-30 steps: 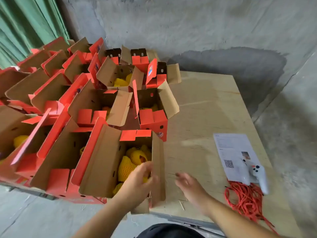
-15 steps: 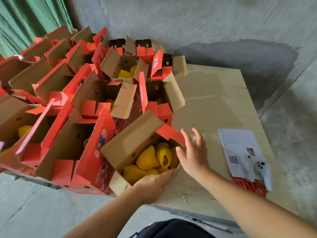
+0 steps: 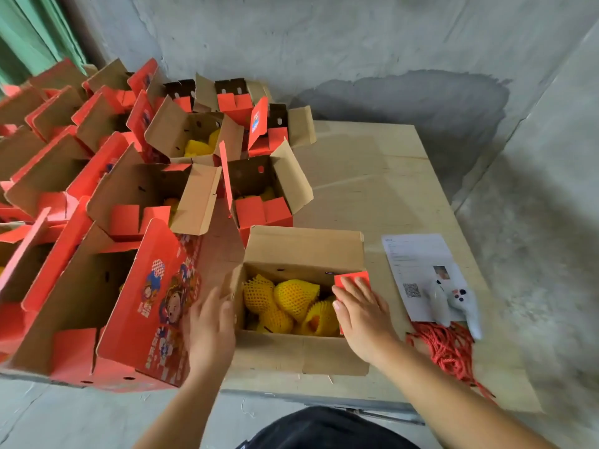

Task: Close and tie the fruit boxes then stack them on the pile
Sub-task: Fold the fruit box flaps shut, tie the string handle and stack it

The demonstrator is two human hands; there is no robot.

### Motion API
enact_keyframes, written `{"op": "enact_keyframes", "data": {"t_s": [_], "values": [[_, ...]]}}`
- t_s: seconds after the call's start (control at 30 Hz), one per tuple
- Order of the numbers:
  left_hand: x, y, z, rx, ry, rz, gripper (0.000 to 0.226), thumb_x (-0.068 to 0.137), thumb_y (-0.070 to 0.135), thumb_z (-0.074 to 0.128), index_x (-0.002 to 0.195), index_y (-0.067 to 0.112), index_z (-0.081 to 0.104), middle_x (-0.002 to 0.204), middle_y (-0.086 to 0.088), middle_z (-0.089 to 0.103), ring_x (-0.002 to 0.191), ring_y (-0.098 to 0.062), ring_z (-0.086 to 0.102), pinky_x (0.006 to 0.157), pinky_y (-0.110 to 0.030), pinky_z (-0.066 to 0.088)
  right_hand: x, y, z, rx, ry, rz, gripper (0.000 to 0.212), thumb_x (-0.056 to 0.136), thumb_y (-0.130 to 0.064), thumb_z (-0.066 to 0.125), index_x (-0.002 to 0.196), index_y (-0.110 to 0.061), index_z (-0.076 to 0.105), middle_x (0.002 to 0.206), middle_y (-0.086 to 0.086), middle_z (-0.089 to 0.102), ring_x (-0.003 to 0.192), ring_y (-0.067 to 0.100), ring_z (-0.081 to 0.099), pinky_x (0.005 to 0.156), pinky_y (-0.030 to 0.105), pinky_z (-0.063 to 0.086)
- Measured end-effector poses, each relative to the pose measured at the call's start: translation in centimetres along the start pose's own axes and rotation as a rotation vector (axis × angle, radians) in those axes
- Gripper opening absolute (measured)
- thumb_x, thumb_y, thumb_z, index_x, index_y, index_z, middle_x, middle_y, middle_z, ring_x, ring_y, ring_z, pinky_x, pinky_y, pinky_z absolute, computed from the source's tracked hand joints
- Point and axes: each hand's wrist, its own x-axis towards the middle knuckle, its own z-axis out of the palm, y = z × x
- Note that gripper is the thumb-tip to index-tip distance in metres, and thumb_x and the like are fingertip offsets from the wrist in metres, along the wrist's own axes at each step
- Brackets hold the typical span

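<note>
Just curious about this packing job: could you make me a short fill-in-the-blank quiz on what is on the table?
1. The fruit in the open box wears ____ foam netting.
2. The right hand presses a ____ flap.
3. The coil of red ____ lies beside the paper sheet.

Missing words: yellow; red; rope

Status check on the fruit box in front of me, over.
Left hand flat on the box's left side. Right hand pressing the red end flap inward. Fruit box open, not tied. Red rope lies beside it, nothing in the way.
</note>
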Motion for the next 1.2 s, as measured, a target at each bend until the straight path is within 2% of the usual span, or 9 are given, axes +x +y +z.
{"op": "enact_keyframes", "data": {"t_s": [0.07,0.13,0.3,0.5,0.63,0.8,1.0,1.07,1.2], "values": [[-0.3,-0.8,0.2,-0.385,-0.174,-0.696,0.077,0.096,0.074,0.036,0.157,0.027,0.034,0.153,-0.003,0.044,0.140,-0.033,0.041,0.121,-0.056,0.031,0.0,0.1,0.3,0.066,0.124,0.087,0.047,0.109,-0.032,0.043,0.156,-0.028,0.042,0.172,0.009,0.011,0.158,0.036,0.005,0.124,0.050,0.015],[-0.4,-1.6,0.1,-0.800,-0.437,-0.974,0.083,0.092,0.079,0.044,0.152,0.022,0.040,0.150,-0.009,0.055,0.139,-0.038,0.049,0.116,-0.060,0.038,-0.1,0.4,0.2,0.181,0.146,0.275,0.062,0.105,-0.032,0.054,0.161,-0.028,0.026,0.169,0.017,0.007,0.155,0.039,0.010,0.121,0.049,0.023],[-0.6,0.1,0.2,-0.849,-0.394,-0.730,0.080,0.076,0.076,0.063,0.142,0.034,0.051,0.132,-0.002,0.067,0.125,-0.029,0.061,0.105,-0.054,0.051,-0.3,1.1,0.6,0.467,0.023,0.332,0.076,0.108,-0.037,0.047,0.162,-0.046,-0.006,0.172,0.000,-0.005,0.146,0.026,0.039,0.077,0.017,0.047],[1.1,1.3,-0.1,-0.714,-0.290,-0.451,0.035,0.102,0.063,0.048,0.106,0.045,0.078,0.114,0.009,0.077,0.105,-0.009,0.073,0.086,-0.024,0.055,-0.2,1.6,1.0,0.419,0.067,0.214,0.059,0.109,-0.042,0.040,0.162,-0.043,0.015,0.173,-0.007,-0.003,0.157,0.015,0.016,0.115,0.031,0.031],[3.4,2.2,-0.5,-0.774,-0.308,-0.684,0.057,0.101,0.069,0.043,0.105,0.023,0.078,0.105,-0.010,0.078,0.097,-0.028,0.075,0.070,-0.033,0.058,0.0,1.8,1.6,0.417,0.126,0.204,0.053,0.110,-0.032,0.038,0.162,-0.033,0.026,0.172,-0.008,0.007,0.156,0.011,0.016,0.111,0.020,0.023],[3.6,2.6,-0.8,-0.972,-0.305,-0.795,0.048,0.097,0.065,0.054,0.115,0.026,0.074,0.115,-0.009,0.077,0.111,-0.033,0.070,0.093,-0.050,0.057,0.1,2.0,1.8,0.405,0.151,0.218,0.052,0.110,-0.030,0.038,0.161,-0.033,0.029,0.171,-0.009,0.016,0.151,0.012,0.028,0.108,0.021,0.030],[5.3,4.0,-3.4,-1.269,-0.153,-0.430,0.044,0.102,-0.001,0.050,0.140,0.018,0.060,0.133,0.003,0.069,0.125,-0.006,0.061,0.080,0.000,0.045,0.0,1.6,2.0,0.461,0.238,0.216,0.050,0.109,-0.022,0.045,0.158,-0.028,0.038,0.168,-0.006,0.027,0.149,0.010,0.033,0.111,0.020,0.029],[4.9,4.4,-3.6,-1.203,-0.093,-0.356,0.038,0.106,0.014,0.045,0.142,0.021,0.057,0.121,0.004,0.076,0.113,-0.007,0.071,0.067,-0.009,0.055,-0.1,1.5,1.8,0.476,0.228,0.216,0.051,0.109,-0.021,0.045,0.159,-0.028,0.037,0.168,-0.006,0.026,0.149,0.007,0.032,0.111,0.018,0.029],[5.1,5.1,-3.1,-1.323,-0.279,-0.405,0.035,0.109,0.032,0.039,0.140,0.022,0.053,0.127,-0.009,0.073,0.115,-0.031,0.072,0.093,-0.046,0.061,-0.1,1.7,1.6,0.461,0.198,0.215,0.052,0.109,-0.024,0.044,0.160,-0.030,0.033,0.169,-0.007,0.023,0.152,0.010,0.028,0.112,0.020,0.029]]}}
